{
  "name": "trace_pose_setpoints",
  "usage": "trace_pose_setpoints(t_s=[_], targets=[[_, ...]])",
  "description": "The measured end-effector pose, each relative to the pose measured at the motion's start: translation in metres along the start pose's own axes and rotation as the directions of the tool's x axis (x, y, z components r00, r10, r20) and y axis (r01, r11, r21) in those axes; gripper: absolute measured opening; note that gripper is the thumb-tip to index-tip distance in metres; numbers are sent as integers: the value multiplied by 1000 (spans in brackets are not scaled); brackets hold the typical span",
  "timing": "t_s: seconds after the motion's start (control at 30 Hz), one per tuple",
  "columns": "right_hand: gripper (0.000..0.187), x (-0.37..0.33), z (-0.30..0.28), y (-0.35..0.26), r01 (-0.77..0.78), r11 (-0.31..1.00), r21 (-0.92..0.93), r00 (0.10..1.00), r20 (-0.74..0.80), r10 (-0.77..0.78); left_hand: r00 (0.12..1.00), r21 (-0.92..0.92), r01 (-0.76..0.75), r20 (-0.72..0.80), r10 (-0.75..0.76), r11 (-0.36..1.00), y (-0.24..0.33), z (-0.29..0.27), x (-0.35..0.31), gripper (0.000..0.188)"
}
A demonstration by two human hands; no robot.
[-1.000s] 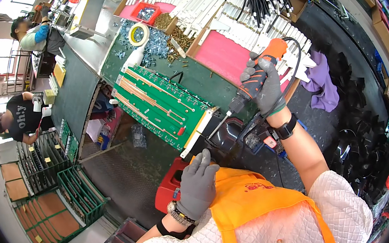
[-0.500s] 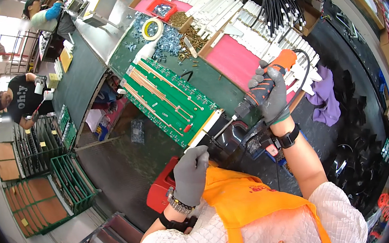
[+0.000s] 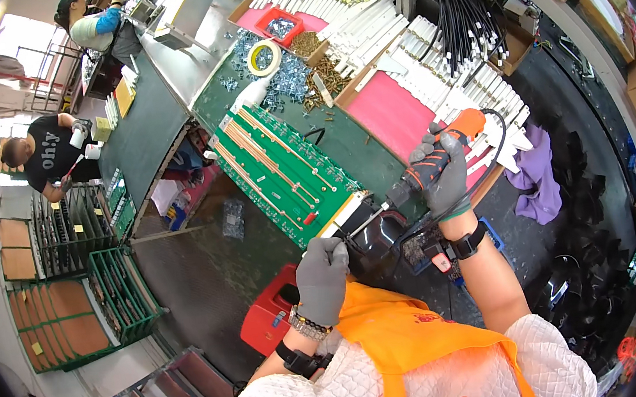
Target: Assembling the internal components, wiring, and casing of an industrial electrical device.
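My right hand [image 3: 448, 180], in a grey glove, grips an orange-and-black power screwdriver [image 3: 430, 167]. Its long bit [image 3: 368, 222] points left and down, past the near end of a green circuit board [image 3: 277, 173]. Copper-coloured strips run along the board, with a small red part near its close end. My left hand [image 3: 323, 275], also gloved, is closed just below the board's near corner, close to the bit's tip. What its fingers pinch is hidden. A black glossy object [image 3: 379, 237] sits under the bit, between my hands.
Loose screws [image 3: 284, 77], a yellow tape roll [image 3: 264, 58] and a white bottle [image 3: 251, 94] lie beyond the board. White strips [image 3: 461, 76], black cables [image 3: 453, 7] and a purple cloth [image 3: 533, 178] are to the right. A red container [image 3: 268, 314] stands at left. Two people work far left.
The view has shifted slightly. My left hand has come closer to the board's near corner. My right hand has brought the screwdriver a little nearer to me.
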State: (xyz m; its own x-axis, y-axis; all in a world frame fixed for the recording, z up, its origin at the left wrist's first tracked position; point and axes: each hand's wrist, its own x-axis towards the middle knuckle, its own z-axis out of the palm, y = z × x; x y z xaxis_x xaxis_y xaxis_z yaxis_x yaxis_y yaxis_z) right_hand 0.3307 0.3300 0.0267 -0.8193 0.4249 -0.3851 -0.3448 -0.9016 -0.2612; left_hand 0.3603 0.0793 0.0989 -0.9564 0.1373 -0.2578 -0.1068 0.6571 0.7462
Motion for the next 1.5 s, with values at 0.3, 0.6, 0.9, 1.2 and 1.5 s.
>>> trace_pose_setpoints(t_s=[0.3,0.6,0.9,1.2,1.5], targets=[[37,0,-5,3,11,1000,16,1000,-2,-11,988,-153,142,84,-130,978,19,-6,-5,12],[36,-3,-6,3,30,1000,10,1000,-3,-30,985,-207,168,80,-154,964,20,-3,-5,12],[31,-3,-6,3,38,999,-26,999,-18,-39,983,-214,176,80,-162,961,18,-1,-7,14],[33,-2,4,1,49,997,-57,999,14,-48,989,-274,144,69,-130,951,13,3,-7,14],[36,0,-2,1,9,1000,11,1000,-7,-9,977,-341,209,103,-185,916,21,1,-9,15]])
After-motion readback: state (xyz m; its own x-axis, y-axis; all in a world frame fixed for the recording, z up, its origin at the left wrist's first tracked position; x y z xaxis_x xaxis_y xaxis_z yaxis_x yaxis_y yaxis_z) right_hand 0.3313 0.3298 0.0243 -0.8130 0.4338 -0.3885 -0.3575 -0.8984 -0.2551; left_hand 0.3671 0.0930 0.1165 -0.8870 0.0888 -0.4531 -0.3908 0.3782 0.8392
